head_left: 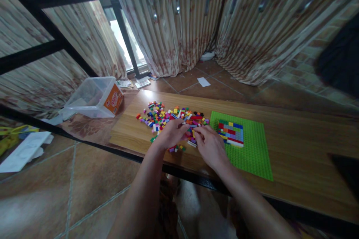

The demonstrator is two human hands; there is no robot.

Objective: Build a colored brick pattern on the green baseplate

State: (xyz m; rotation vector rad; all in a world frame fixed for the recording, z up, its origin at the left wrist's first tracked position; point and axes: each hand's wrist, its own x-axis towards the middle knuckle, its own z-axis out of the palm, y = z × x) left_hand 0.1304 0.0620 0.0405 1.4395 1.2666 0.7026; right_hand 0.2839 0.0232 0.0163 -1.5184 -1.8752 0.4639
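Observation:
A spread-out pile of small toy building bricks (157, 114) in many colours lies on the wooden tabletop. My left hand (174, 133) is over the near right part of this pile, its fingers bent inward among the bricks. Close beside it, my right hand (211, 145) has its fingers curled and their tips together at the pile's right edge. What either hand grips is too small and covered to make out. Just beyond the right hand is a green studded baseplate (254, 157). On it sits a flat block of joined coloured bricks (231, 133), partly hidden by that hand.
A clear plastic bin (92, 110) with an orange label stands off the table's left end. Black metal bars (45, 22) cross the upper left. Curtains (179, 37) hang behind, and a white paper (203, 81) lies on the tiled floor. A dark object (346, 173) is at the right.

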